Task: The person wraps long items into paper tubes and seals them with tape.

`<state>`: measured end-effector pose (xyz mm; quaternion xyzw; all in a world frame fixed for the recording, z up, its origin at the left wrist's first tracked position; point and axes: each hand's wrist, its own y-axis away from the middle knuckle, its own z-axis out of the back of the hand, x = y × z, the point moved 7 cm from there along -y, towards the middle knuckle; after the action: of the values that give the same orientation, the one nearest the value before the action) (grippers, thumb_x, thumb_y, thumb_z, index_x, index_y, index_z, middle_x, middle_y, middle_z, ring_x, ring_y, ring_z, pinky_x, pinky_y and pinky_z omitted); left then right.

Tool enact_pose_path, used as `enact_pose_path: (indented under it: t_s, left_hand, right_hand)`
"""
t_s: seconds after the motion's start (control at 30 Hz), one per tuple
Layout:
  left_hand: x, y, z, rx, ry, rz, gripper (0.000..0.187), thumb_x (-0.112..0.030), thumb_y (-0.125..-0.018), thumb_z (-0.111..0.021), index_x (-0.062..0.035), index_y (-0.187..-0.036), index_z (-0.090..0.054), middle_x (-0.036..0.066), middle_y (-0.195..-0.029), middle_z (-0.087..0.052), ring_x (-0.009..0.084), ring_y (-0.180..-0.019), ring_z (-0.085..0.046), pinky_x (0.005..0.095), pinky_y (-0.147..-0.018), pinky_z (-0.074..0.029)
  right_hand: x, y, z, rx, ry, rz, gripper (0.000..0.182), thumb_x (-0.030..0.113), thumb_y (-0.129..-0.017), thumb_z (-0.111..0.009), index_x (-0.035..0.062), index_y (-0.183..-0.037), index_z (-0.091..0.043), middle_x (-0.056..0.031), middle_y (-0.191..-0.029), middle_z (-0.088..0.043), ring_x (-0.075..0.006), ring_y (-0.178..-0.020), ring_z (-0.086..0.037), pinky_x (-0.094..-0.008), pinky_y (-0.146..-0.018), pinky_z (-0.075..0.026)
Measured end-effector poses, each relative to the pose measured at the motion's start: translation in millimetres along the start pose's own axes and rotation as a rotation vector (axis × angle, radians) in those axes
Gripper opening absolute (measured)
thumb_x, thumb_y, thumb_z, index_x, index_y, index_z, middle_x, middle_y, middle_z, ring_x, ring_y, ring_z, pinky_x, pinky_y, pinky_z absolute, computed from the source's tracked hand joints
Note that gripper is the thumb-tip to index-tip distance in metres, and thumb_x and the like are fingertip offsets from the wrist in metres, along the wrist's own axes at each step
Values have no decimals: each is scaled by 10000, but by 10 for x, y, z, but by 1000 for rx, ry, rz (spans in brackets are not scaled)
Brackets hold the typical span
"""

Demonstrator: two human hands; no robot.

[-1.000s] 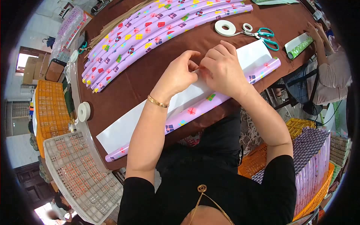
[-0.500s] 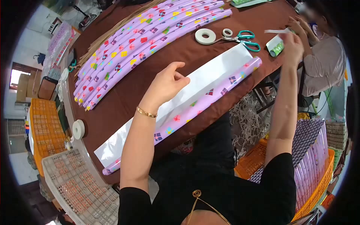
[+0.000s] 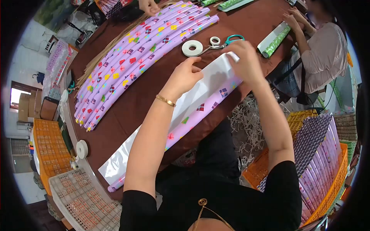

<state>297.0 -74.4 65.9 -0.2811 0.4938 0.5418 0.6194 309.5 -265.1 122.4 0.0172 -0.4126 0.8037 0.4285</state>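
Note:
A sheet of purple wrapping paper with a gift pattern lies across the table, white side up, its near edge rolled into a long tube (image 3: 198,111). Over the white side (image 3: 210,82) hovers my left hand (image 3: 185,79), thumb and forefinger apart, with nothing between them. At the sheet's far right end is my right hand (image 3: 246,63), its fingers bent and slightly blurred around a short white strip (image 3: 232,57). Just beyond it are scissors (image 3: 234,39) with teal handles, a large white tape roll (image 3: 192,48) and a smaller one (image 3: 214,41).
Finished purple rolls (image 3: 127,65) are heaped along the table's far side. Across the table, a person (image 3: 323,50) handles a green roll (image 3: 277,40); another person's hand (image 3: 149,7) shows at the top. Purple rolls fill an orange crate (image 3: 327,204) at right. Paper scraps (image 3: 250,123) litter the floor.
My right hand has come down and left to the sheet's far end. My left hand has shifted slightly right. Another person's hand has appeared over the heap of rolls.

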Motion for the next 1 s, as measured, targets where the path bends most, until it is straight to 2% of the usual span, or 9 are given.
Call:
enact_pose_path:
  t_s: [0.03,0.1,0.23,0.37,0.77,0.83,1.0]
  left_hand:
    - [-27,-24,-22,25,54,8,528,-12,-846,-626,39,-1353,-488,84,-1032,-660,131,-929,-607,281,-833,-487]
    - [-63,-42,-31,35,89,8,517,17,-837,-602,37,-1343,-496,81,-1032,-657,129,-932,-604,278,-835,-483]
    - [-99,-43,-40,45,156,-23,499,68,-827,-558,31,-1323,-512,72,-1029,-648,124,-939,-599,273,-841,-476]
    - [5,-100,-40,41,264,-14,497,56,-798,-551,49,-1294,-528,88,-1001,-655,119,-857,-603,270,-762,-484]
    - [58,-82,-57,89,347,26,564,47,-786,-574,51,-1345,-496,99,-1029,-644,143,-928,-593,276,-837,-477]
    - [72,-86,-61,86,357,21,565,42,-791,-577,53,-1350,-492,105,-1048,-646,145,-937,-594,280,-841,-476]
    - [78,-71,-58,77,372,50,557,25,-808,-584,52,-1356,-487,108,-1053,-647,144,-950,-593,279,-844,-473]
  right_hand:
    - [113,10,-82,28,8,28,142,53,-764,-699,95,-900,-702,-96,-959,-651,-320,-976,-594,-428,-854,-461]
    - [277,30,-242,59,-3,78,124,98,-730,-734,130,-842,-692,-57,-874,-619,-291,-918,-585,-416,-840,-424]
    - [417,42,-316,82,53,131,112,103,-717,-722,132,-821,-690,-30,-860,-615,-252,-923,-586,-405,-868,-417]
    - [408,62,-355,133,92,101,127,121,-690,-730,128,-810,-692,-33,-864,-622,-251,-922,-587,-412,-886,-416]
    - [365,121,-415,144,53,104,97,94,-681,-722,128,-772,-720,4,-828,-633,-212,-878,-591,-400,-896,-414]
    - [329,116,-417,145,11,73,35,131,-729,-703,131,-742,-736,-9,-795,-642,-227,-878,-600,-413,-896,-410]
    - [271,101,-404,104,-7,57,93,91,-699,-717,133,-781,-729,4,-787,-633,-212,-855,-592,-381,-866,-409]
